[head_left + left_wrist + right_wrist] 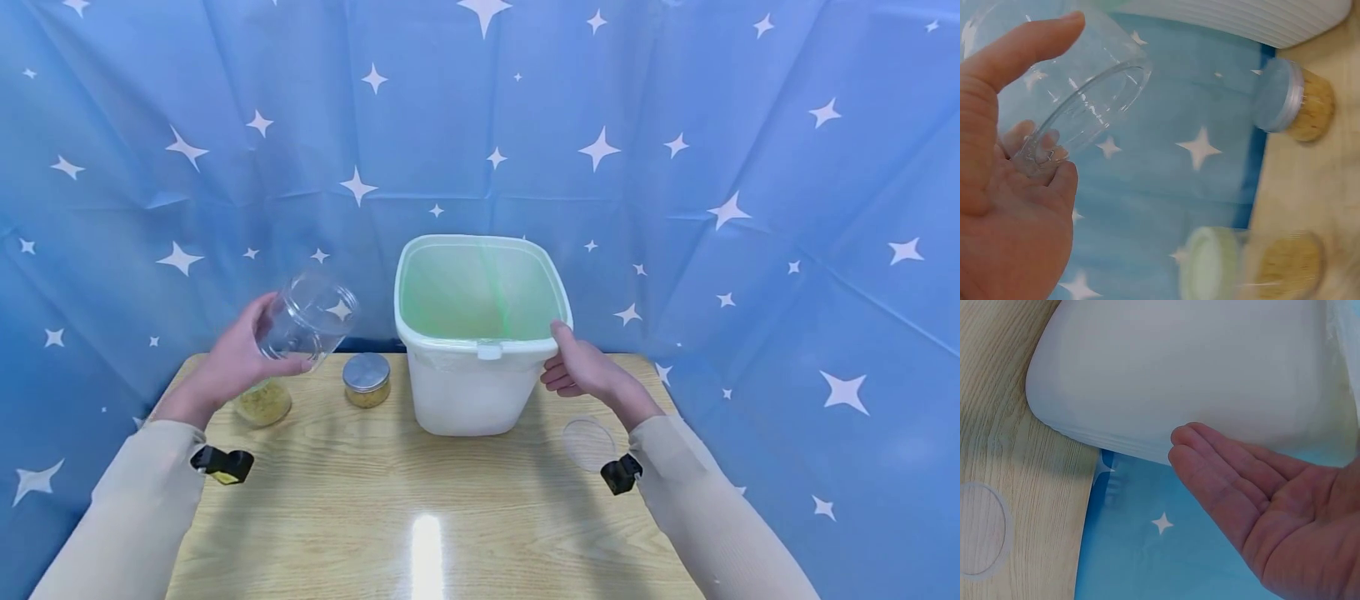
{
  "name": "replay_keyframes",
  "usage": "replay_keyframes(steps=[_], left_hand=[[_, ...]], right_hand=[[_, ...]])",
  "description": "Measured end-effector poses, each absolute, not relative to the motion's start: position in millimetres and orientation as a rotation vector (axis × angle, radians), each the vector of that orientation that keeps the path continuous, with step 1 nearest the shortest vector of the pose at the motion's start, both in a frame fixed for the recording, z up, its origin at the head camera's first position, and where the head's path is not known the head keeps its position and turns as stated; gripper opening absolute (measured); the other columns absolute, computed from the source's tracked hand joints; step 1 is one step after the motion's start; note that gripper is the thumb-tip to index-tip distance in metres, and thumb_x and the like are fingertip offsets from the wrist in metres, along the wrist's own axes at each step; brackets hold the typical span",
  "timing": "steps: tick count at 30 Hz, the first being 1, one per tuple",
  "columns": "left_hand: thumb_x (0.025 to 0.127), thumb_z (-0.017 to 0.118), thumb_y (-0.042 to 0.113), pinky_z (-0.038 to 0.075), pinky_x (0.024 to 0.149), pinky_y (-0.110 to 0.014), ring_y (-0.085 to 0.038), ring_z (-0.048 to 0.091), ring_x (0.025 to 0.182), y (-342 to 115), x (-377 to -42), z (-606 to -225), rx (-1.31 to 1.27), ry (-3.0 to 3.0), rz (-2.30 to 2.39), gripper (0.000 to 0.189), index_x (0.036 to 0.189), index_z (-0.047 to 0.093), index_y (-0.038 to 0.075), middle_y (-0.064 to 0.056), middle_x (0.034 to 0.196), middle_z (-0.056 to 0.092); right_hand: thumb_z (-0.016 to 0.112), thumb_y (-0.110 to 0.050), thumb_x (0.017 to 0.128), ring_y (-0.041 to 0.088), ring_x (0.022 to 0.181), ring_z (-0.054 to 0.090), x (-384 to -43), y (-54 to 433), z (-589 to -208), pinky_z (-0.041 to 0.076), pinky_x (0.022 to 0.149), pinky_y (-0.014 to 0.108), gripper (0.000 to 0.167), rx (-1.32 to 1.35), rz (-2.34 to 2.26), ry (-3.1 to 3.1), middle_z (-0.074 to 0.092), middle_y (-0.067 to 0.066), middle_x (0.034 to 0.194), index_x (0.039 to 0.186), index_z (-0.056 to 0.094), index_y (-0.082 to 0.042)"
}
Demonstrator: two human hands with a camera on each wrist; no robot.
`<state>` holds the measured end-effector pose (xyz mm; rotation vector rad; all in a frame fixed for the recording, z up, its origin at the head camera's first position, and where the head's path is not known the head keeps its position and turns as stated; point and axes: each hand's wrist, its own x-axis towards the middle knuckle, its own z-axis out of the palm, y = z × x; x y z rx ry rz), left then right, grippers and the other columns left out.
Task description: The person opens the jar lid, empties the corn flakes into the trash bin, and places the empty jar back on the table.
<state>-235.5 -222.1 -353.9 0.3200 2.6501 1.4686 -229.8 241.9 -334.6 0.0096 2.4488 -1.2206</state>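
Observation:
A clear, see-through jar point(309, 321), tilted and with nothing visible inside it, is held up by my left hand point(238, 354) above the table's far left. In the left wrist view, the thumb point(1029, 47) lies along one side of the jar and the fingers bend under the other. To the right stands a white bin point(472, 392) with a pale green, thin plastic liner point(457, 292). My right hand point(588, 367) grips its near right corner, thumb on the rim and fingers below along the outer wall.
A silver-lidded jar point(367, 375) of yellow bits stands left of the bin. Another jar point(264, 404) with yellow contents and a pale green lid point(1207, 265) is below my left hand. A clear round disc point(589, 443) lies on the wooden table point(360, 517). A blue starred curtain point(480, 117) hangs behind.

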Motion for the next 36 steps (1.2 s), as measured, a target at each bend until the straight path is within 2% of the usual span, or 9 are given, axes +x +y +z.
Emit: replay_keyframes(steps=[9, 16, 20, 24, 36], left_hand=[[0.079, 0.080, 0.028, 0.014, 0.118, -0.062, -0.049, 0.007, 0.147, -227.3, -223.6, -413.6, 0.166, 2.556, 1.580, 0.119, 0.156, -0.008, 0.008, -0.026, 0.162, 0.004], [0.081, 0.079, 0.026, 0.013, 0.119, -0.060, -0.047, 0.002, 0.148, -221.5, -215.2, -454.0, 0.069, 2.464, 1.675, 0.118, 0.155, -0.011, 0.007, -0.025, 0.162, 0.001], [0.083, 0.077, 0.025, 0.014, 0.119, -0.061, -0.048, 0.004, 0.148, -216.7, -213.5, -474.0, 0.021, 2.420, 1.721, 0.114, 0.155, -0.009, 0.006, -0.027, 0.162, 0.003], [0.083, 0.077, 0.026, 0.013, 0.119, -0.060, -0.048, 0.006, 0.148, -212.7, -210.7, -491.0, -0.027, 2.389, 1.733, 0.112, 0.155, -0.006, 0.005, -0.027, 0.161, 0.005], [0.085, 0.076, 0.026, 0.011, 0.122, -0.056, -0.043, 0.002, 0.150, -208.2, -206.0, -523.9, -0.129, 2.285, 1.788, 0.113, 0.154, -0.012, 0.008, -0.023, 0.163, -0.004]], right_hand=[[0.006, -0.062, 0.098, 0.041, 0.112, 0.063, -229.3, 241.2, -334.3, 0.054, 0.095, 0.046, 0.094, 0.008, -1.219, 2.453, 0.061, 0.031, 0.123, 0.128, 0.047, 0.016], [0.006, -0.061, 0.098, 0.042, 0.113, 0.062, -228.9, 241.1, -334.4, 0.053, 0.096, 0.047, 0.093, 0.023, -1.236, 2.446, 0.060, 0.032, 0.123, 0.128, 0.046, 0.017], [0.006, -0.061, 0.098, 0.041, 0.111, 0.063, -228.8, 241.2, -335.0, 0.053, 0.096, 0.047, 0.093, 0.028, -1.240, 2.447, 0.060, 0.032, 0.123, 0.128, 0.046, 0.017], [0.006, -0.061, 0.098, 0.039, 0.110, 0.064, -229.0, 241.3, -335.5, 0.053, 0.096, 0.047, 0.092, 0.032, -1.237, 2.451, 0.060, 0.032, 0.122, 0.128, 0.047, 0.017], [0.007, -0.062, 0.098, 0.042, 0.113, 0.062, -228.5, 240.5, -335.7, 0.053, 0.096, 0.047, 0.093, 0.036, -1.242, 2.446, 0.060, 0.031, 0.123, 0.128, 0.047, 0.016]])
